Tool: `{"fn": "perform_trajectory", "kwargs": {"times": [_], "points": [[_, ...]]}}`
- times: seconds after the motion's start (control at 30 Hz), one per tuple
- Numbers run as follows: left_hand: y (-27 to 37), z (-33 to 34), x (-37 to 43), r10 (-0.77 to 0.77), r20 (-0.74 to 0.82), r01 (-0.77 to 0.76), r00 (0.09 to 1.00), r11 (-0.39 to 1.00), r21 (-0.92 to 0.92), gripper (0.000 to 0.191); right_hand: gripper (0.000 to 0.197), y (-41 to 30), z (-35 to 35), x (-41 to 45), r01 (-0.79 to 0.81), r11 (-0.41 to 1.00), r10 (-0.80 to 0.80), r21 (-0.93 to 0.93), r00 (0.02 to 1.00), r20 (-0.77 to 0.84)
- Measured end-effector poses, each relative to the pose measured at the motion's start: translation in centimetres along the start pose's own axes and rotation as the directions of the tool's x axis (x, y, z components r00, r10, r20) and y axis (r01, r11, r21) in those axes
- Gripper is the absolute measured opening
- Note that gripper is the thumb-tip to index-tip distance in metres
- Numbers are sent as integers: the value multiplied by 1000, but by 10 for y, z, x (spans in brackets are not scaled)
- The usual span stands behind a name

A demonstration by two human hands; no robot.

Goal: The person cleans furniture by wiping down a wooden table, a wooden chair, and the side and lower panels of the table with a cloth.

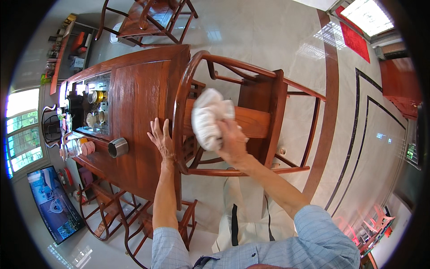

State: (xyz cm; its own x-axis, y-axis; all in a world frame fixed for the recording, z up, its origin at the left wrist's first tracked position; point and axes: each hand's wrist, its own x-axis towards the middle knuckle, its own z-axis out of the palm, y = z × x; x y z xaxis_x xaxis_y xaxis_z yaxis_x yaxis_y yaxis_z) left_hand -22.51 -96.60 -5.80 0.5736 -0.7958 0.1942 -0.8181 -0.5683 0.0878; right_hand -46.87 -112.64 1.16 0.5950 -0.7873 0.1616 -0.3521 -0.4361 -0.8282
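Observation:
A bunched white cloth (208, 117) is gripped in my right hand (233, 139). Both are slightly blurred. They are over the backrest of a dark reddish wooden armchair (257, 122), covering part of its flat back slat. The chair's curved top rail (179, 97) lies along the end of a wooden tea table (137, 90). My left hand (162, 139) is spread flat on the tabletop near that end, close beside the rail, with nothing in it. A metal cup (118, 147) stands on the table beyond my left fingers.
Glass cups (97, 96) sit on a tea tray (106, 84) set into the table, near a glass pitcher (71, 148) and a pink-labelled jar (88, 148). Other wooden chairs (144, 27) stand along both table sides. A screen (55, 205) and a shelf (63, 50) are farther off.

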Motion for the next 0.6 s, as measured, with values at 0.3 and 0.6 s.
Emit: {"fn": "perform_trajectory", "kwargs": {"times": [0.3,0.6], "points": [[18,-19,7,141,9,-140,990,984,-108,88,58,-27,28,98,161,986,-156,49,984,-87],[6,-24,4,114,32,-111,993,990,-91,90,63,41,-7,-20,141,984,-139,-110,990,27]]}}
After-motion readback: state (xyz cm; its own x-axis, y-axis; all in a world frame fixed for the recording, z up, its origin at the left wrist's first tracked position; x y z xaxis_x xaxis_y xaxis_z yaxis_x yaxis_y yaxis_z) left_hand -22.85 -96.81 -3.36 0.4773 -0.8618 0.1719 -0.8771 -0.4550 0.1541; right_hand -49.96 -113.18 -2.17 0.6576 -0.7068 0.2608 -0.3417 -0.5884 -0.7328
